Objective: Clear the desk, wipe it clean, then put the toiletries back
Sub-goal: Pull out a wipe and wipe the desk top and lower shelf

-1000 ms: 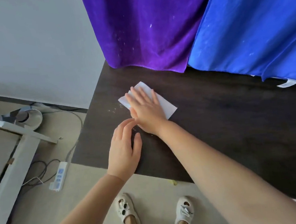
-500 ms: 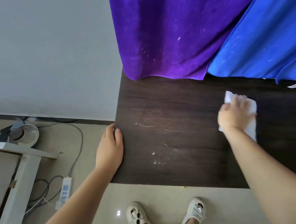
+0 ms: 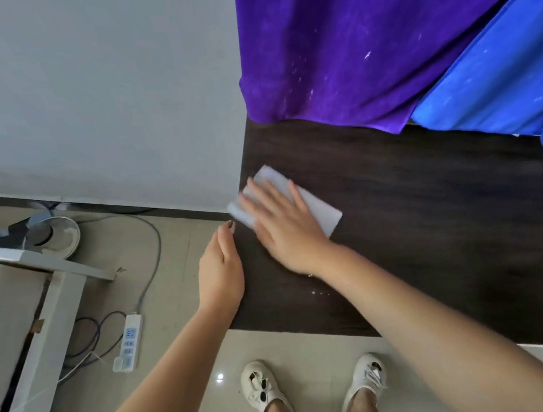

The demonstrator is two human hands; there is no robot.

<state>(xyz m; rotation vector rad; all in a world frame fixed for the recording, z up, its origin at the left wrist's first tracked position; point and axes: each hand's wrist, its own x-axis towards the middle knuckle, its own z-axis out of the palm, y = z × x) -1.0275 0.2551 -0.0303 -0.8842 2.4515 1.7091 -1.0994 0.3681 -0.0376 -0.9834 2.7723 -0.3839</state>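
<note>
A dark wooden desk (image 3: pixel 439 235) fills the right half of the view. My right hand (image 3: pixel 287 228) lies flat on a white folded wipe (image 3: pixel 318 203) and presses it onto the desk near its far left corner. My left hand (image 3: pixel 220 271) rests against the desk's left edge, fingers together and cupped, with nothing in it. A few small wet specks (image 3: pixel 319 291) glint on the desk beside my right wrist. No toiletries are in view.
A purple cloth (image 3: pixel 362 38) and a blue cloth (image 3: pixel 505 78) hang over the desk's back edge. On the floor to the left lie a white power strip (image 3: pixel 127 344) with cables, a round fan base (image 3: pixel 53 234) and a white frame (image 3: pixel 34 358). My feet (image 3: pixel 267 393) stand below the desk's front edge.
My right hand has swept the wipe from the middle of the desk back to the far left corner. My left hand has slid a little along the left edge.
</note>
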